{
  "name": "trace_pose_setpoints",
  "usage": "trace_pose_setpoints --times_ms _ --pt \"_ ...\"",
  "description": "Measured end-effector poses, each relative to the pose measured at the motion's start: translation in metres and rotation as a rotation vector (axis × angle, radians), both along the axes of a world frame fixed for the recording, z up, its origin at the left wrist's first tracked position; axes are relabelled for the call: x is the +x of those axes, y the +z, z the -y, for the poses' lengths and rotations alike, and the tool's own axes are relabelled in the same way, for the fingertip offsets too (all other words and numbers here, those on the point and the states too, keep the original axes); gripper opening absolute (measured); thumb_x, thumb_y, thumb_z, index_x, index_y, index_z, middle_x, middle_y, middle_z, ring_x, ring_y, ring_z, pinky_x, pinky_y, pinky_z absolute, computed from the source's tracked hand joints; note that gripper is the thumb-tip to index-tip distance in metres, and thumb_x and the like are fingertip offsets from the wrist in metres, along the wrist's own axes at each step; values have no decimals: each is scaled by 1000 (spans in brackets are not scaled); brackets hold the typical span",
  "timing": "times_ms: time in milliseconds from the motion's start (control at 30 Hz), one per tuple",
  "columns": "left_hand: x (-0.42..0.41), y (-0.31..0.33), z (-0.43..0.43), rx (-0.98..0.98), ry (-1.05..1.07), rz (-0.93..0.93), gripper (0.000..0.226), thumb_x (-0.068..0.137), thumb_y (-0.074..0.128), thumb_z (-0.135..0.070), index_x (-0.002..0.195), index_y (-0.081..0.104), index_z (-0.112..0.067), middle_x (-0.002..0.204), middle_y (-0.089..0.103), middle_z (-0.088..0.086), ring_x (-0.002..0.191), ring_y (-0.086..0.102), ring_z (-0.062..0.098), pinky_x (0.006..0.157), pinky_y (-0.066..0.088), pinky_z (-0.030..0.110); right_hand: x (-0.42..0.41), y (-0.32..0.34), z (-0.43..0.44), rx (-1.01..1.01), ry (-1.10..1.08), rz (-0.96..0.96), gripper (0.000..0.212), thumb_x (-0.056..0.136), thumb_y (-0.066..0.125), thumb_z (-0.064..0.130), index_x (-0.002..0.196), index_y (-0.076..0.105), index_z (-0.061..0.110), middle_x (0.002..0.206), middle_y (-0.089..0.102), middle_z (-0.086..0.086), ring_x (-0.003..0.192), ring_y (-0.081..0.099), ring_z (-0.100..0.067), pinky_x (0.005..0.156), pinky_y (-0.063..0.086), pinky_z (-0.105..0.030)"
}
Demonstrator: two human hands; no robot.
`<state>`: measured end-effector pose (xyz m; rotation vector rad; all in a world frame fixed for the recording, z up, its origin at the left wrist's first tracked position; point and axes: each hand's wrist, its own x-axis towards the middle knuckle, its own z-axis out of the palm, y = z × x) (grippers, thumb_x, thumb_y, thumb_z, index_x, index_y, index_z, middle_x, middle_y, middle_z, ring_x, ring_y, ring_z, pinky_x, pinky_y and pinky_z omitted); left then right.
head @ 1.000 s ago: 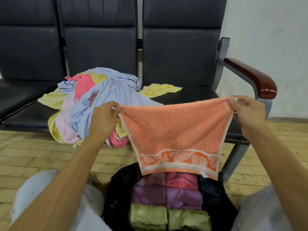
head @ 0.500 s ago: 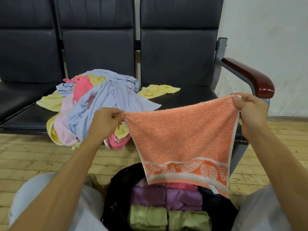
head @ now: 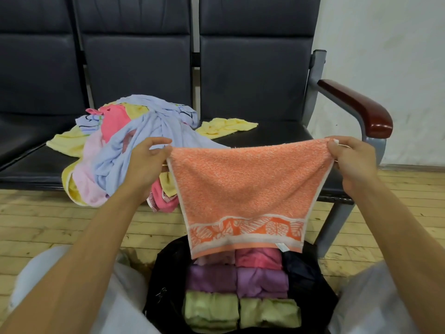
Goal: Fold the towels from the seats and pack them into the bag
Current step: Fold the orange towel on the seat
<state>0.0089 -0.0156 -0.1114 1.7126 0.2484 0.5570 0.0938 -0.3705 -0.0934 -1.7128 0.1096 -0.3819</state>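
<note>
Orange towel [head: 245, 189] hangs level again, top corners pinched by left hand [head: 147, 162] and right hand [head: 349, 160], ready for folding.

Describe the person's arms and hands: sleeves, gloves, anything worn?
Both are bare. The left hand and right hand have no gloves, and no ring, watch or bracelet shows. The left forearm and right forearm are uncovered down to the frame's lower edge, with no sleeve in view. The only clothing visible is a pale whitish garment, apparently over the legs.
</note>
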Motion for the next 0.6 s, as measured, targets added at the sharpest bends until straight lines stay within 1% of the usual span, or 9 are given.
trace_pose_setpoints --times_ms 100,167,267,333,367,433,467,533,600 --pt "3 3 -1 -168 58 16 13 97 56 -12 106 65 -14 95 66 5 79 63 13 64 52 23 0 -1 0 -30 19 -10 12 96 60 14 102 69 19 103 63 4 108 57 -17 97 51 -38" --pt "5 3 -3 -234 70 25 15 97 56 -13 108 66 -11 99 67 4 83 63 13 65 51 22 1 -2 -1 -47 25 -25 16 94 62 13 105 71 19 112 64 0 112 57 -19 100 50 -39" --pt "6 2 -4 -199 68 21 18 97 57 -12 112 66 -8 108 67 7 93 64 16 75 52 26 1 -3 -1 -57 36 -51 16 92 65 12 105 73 15 111 67 -2 112 58 -19 102 49 -41" --pt "5 1 -7 -153 45 14 24 92 62 -10 115 66 -5 103 68 7 94 65 18 80 54 29 0 -2 0 -54 45 -51 17 89 69 12 105 73 13 111 68 -3 110 59 -19 101 50 -39" --pt "5 -1 -8 -88 45 11 25 89 67 -9 114 67 -7 99 69 9 91 66 21 82 55 31 -1 -1 0 -58 56 -46 19 87 71 12 106 73 12 111 67 -4 109 60 -19 99 51 -36" --pt "4 -4 -12 170 100 -1 27 83 74 -10 109 70 -16 96 69 16 90 66 30 86 56 40 -2 0 2 -92 79 -40 25 83 74 11 108 71 11 110 67 -2 105 60 -16 91 52 -28" --pt "4 -5 -12 294 133 -9 27 82 75 -12 109 71 -18 96 69 16 90 65 31 86 55 42 -2 0 3 -123 85 -42 28 82 75 11 110 71 10 107 67 -1 100 61 -13 85 51 -23" --pt "5 -7 -10 433 182 -5 27 84 73 -13 111 71 -13 97 69 13 86 62 27 85 53 39 -2 0 4 -204 73 -50 33 80 77 13 111 71 11 105 68 1 93 60 -9 76 47 -17" --pt "6 -7 -6 504 216 17 24 87 70 -13 111 71 -7 101 70 13 85 58 19 83 47 31 -1 -2 5 -350 26 -38 31 79 79 17 109 72 12 103 69 2 90 59 -9 75 45 -17"
